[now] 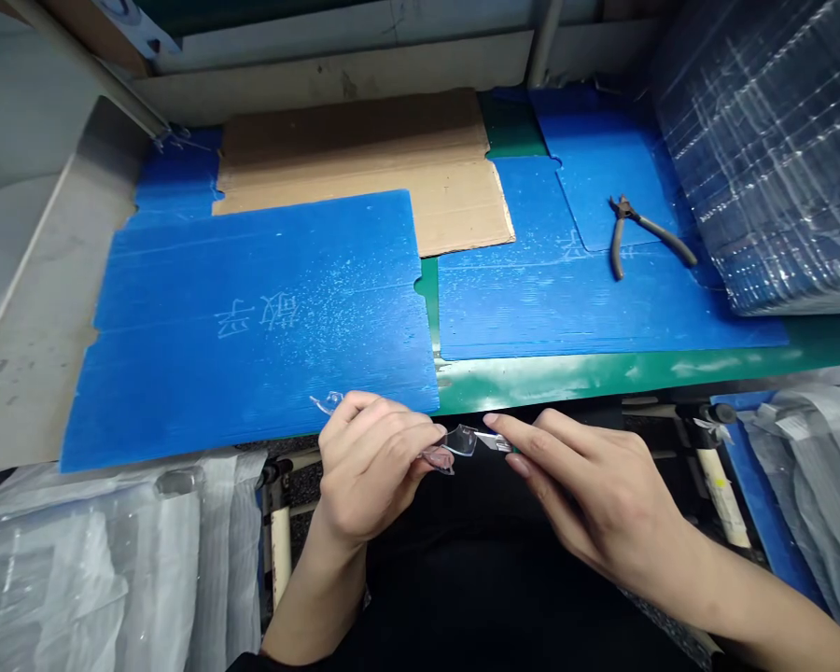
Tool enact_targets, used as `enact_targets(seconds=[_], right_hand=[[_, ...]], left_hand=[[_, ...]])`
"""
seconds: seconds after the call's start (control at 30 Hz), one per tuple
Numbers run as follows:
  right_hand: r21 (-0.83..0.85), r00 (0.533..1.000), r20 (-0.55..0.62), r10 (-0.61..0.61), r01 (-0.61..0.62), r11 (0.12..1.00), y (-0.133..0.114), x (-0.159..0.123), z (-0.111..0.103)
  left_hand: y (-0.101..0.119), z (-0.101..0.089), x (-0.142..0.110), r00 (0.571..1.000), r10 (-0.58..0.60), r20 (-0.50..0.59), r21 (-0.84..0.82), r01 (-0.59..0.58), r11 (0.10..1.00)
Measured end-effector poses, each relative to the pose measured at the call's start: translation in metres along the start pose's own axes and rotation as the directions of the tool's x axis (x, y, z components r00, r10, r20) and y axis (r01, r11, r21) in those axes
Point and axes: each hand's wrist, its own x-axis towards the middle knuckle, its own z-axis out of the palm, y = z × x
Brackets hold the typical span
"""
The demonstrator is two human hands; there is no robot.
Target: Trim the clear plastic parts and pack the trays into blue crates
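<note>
My left hand [376, 464] is closed around a clear plastic part [460, 441]; one end shows past the fingertips and another curved bit sticks out on the far left of the hand. Most of the part is hidden in my fingers. My right hand [588, 476] pinches a small craft knife [494, 441] between thumb and fingers. Its pointed metal blade touches or nearly touches the right end of the clear part. Both hands are in front of the bench's near edge, above my dark clothing.
Blue plastic sheets [182, 280] and a brown cardboard sheet [364, 140] cover the green bench [546, 385]. Cutting pliers [623, 210] lie open at the right. Beside them stands a tall stack of clear plastic-wrapped trays [777, 168]. Foam-wrapped items [112, 560] stand low at the left.
</note>
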Motion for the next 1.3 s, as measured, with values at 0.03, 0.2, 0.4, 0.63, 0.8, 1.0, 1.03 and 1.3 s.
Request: enact_targets(seconds=[0.03, 0.2, 0.4, 0.63, 0.8, 1.0, 1.03, 1.3], right_hand=[[0.005, 1.0, -0.004, 0.002, -0.002, 1.0, 0.0, 0.0, 0.0], [0.035, 0.998, -0.002, 0.063, -0.063, 0.997, 0.006, 0.001, 0.002], [0.187, 0.99, -0.013, 0.142, -0.138, 0.973, 0.014, 0.002, 0.005], [0.261, 0.994, -0.008, 0.113, -0.107, 0.959, 0.007, 0.007, 0.001], [0.19, 0.999, -0.042, 0.012, -0.003, 0.982, 0.0, 0.001, 0.0], [0.232, 0.998, -0.041, -0.048, 0.057, 0.971, -0.001, -0.006, 0.006], [0.244, 0.998, -0.039, -0.047, 0.055, 0.968, -0.001, -0.007, 0.006], [0.278, 0.999, -0.015, -0.036, 0.038, 0.96, 0.0, -0.012, 0.0]], left_hand=[[0.001, 0.0, -0.001, 1.0, 0.002, 0.0, -0.001, -0.002, 1.0], [0.006, 0.001, -0.003, 1.0, 0.017, -0.017, -0.015, -0.018, 1.0], [0.016, 0.005, -0.002, 0.975, -0.188, 0.116, -0.322, 0.216, 0.922], [0.034, 0.023, -0.013, 0.821, -0.481, 0.308, -0.691, 0.541, 0.479], [0.035, 0.035, -0.013, 0.85, -0.467, 0.242, -0.717, 0.481, 0.505], [0.037, 0.037, -0.012, 0.877, -0.437, 0.2, -0.723, 0.434, 0.538], [0.037, 0.036, -0.011, 0.881, -0.43, 0.199, -0.711, 0.432, 0.555], [0.041, 0.037, -0.004, 0.906, -0.392, 0.16, -0.663, 0.393, 0.637]])
